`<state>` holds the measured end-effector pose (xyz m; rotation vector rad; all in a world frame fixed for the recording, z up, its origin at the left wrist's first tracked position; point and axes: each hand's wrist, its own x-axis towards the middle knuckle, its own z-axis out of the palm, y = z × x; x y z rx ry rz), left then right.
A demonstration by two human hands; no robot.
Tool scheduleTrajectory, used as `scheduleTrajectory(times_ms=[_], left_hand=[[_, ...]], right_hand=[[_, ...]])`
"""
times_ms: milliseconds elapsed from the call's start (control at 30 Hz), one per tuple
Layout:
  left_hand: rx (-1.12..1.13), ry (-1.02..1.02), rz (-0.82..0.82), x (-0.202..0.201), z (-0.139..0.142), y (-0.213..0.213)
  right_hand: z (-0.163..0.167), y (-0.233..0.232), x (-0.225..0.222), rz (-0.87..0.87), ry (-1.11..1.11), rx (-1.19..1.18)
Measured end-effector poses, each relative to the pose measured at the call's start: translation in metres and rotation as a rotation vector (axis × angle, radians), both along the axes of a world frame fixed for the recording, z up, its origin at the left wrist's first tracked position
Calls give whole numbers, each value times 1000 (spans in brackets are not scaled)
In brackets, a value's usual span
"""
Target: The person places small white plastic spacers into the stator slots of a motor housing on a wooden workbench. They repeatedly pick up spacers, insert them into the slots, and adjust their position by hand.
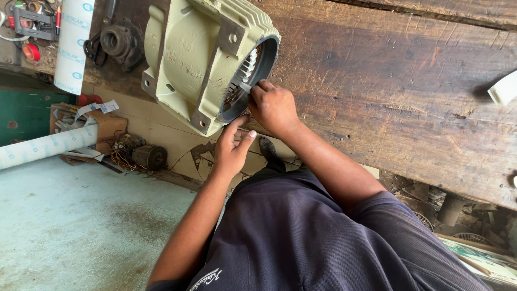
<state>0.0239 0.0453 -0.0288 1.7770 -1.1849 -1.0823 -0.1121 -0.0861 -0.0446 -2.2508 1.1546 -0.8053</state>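
Observation:
A pale green motor housing (pixel 188 54) with cooling fins lies on the wooden workbench (pixel 388 81), its open end facing me. White insulation strips (pixel 247 67) stand out of the slots inside the dark ring. My right hand (pixel 274 105) is at the ring's edge, fingers pinched on a small white strip (pixel 245 86) at a slot. Just below the ring, my left hand (pixel 231 145) has its fingers apart, fingertips touching the lower rim of the housing.
Two rolls of white sheet (pixel 72 43) (pixel 48 145) lie at the left. A dark metal end part (pixel 121 40) sits by the housing. A small motor with copper wire (pixel 145 156) and a cardboard box (pixel 105 126) are on the floor. A white object (pixel 505 87) is at the right edge.

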Motion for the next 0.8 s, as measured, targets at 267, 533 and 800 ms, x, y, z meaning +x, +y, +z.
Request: scheduleTrajectory(times_ms=[267, 533, 800], left_hand=[[3, -5, 12, -2, -4, 2], [6, 15, 22, -3, 0, 0], [-13, 17, 15, -4, 0, 0]], right_hand=[[-3, -9, 19, 32, -33, -66], [21, -5, -19, 72, -174, 44], [-5, -5, -13, 94, -186, -22]])
